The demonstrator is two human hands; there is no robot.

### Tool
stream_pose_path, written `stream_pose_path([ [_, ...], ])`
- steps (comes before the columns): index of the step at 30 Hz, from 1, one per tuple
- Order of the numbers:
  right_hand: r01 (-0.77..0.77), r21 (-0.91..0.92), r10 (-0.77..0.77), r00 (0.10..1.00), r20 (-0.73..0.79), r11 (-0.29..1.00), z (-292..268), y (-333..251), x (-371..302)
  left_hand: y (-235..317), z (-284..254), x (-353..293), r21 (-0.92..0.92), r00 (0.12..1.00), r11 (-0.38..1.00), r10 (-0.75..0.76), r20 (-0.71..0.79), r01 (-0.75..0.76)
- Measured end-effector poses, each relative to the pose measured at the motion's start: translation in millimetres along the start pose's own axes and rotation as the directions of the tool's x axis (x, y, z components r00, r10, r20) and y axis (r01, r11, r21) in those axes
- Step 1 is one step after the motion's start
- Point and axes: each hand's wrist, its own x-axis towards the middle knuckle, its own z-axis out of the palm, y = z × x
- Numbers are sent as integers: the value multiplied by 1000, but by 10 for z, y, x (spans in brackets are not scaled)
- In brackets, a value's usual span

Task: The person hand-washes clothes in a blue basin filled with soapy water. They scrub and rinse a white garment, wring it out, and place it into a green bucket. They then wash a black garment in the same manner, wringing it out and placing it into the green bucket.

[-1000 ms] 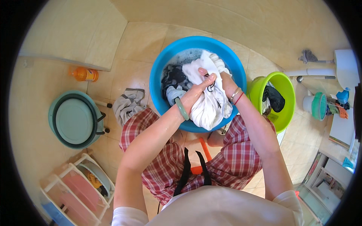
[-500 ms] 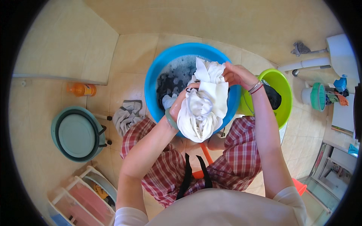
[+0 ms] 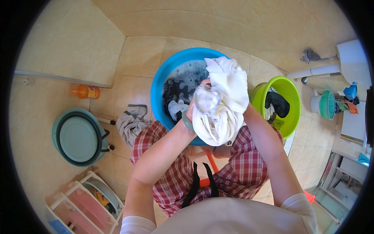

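A bundled white cloth garment (image 3: pixel 230 85) is held up over the near right part of a blue basin (image 3: pixel 156 97). My left hand (image 3: pixel 190 112) is closed at the bundle's left side, its fingers partly hidden. A clear, shiny round thing (image 3: pixel 206 98) sits against the cloth beside those fingers; its kind is unclear. Behind the garment's right edge is my right hand (image 3: pixel 248 112), its fingers hidden by the cloth. Dark sudsy water and dark fabric fill the basin, with a pale blue-white cloth (image 3: pixel 177 109) at its near left.
A lime-green bucket (image 3: pixel 295 113) with dark laundry stands at right. On the left are a grey garment (image 3: pixel 132 123) on the floor, an orange bottle (image 3: pixel 84 92), a grey-green basin (image 3: pixel 79 139) and a white rack (image 3: pixel 78 186). An orange stool (image 3: pixel 205 182) shows beneath me.
My right hand has gone from the garment's far end to behind its right side. The bundle has shifted right, with my left hand following.
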Motion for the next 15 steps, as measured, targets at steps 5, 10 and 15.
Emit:
stream_pose_path([
  [5,-188,175,181,982,55,966,65,102,49,266,-333,8,93,985,982,169,-34,-165],
  [10,-366,248,278,903,327,897,-347,-313,-18,508,-88,-41,82,987,997,19,-157,-6],
  [15,-166,-150,155,984,-86,975,89,-770,-157,543,117,18,-77,876,903,-428,-222,422],
])
